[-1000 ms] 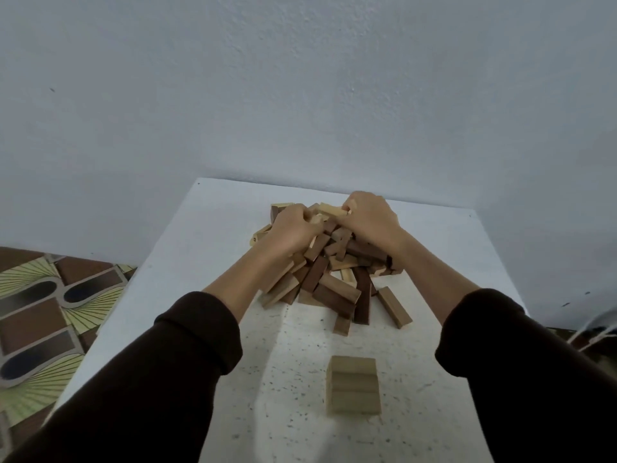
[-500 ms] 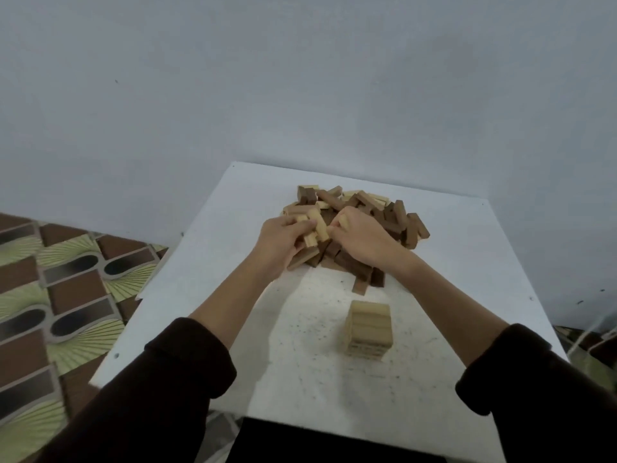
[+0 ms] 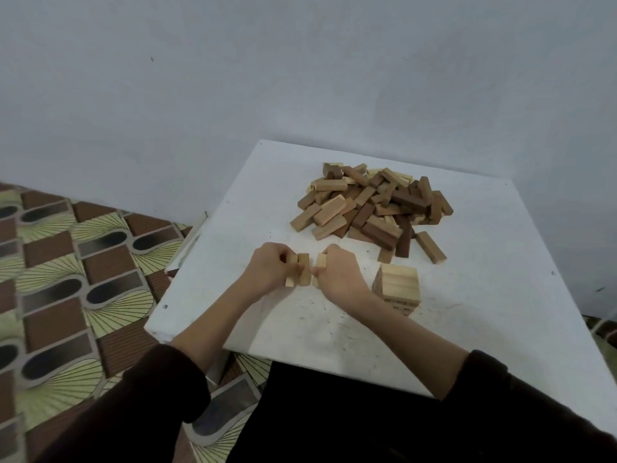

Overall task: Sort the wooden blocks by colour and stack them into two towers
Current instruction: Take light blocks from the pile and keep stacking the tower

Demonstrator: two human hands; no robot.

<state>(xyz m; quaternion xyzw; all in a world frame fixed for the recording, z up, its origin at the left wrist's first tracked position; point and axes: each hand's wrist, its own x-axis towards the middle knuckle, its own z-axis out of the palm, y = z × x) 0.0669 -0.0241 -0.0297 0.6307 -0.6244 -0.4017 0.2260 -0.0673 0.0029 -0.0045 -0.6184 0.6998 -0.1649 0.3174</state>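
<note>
A heap of light and dark wooden blocks [image 3: 370,205] lies on the far half of the white table [image 3: 484,295]. Nearer me stands a short tower of light blocks [image 3: 397,289]. Left of the tower, my left hand [image 3: 267,272] grips two light blocks [image 3: 298,270] side by side, just above the table. My right hand [image 3: 337,275] pinches one more light block [image 3: 320,262] right beside them. The lower ends of these blocks are partly hidden by my fingers.
A pale wall rises behind the table. Patterned floor tiles [image 3: 66,279] spread to the left. A loose dark block [image 3: 430,247] and another [image 3: 404,243] lie between heap and tower. My dark sleeves fill the foreground.
Both hands have pulled back from the heap towards me, carrying light blocks, and now hold them together left of the tower. The camera has tilted down and away from the heap.
</note>
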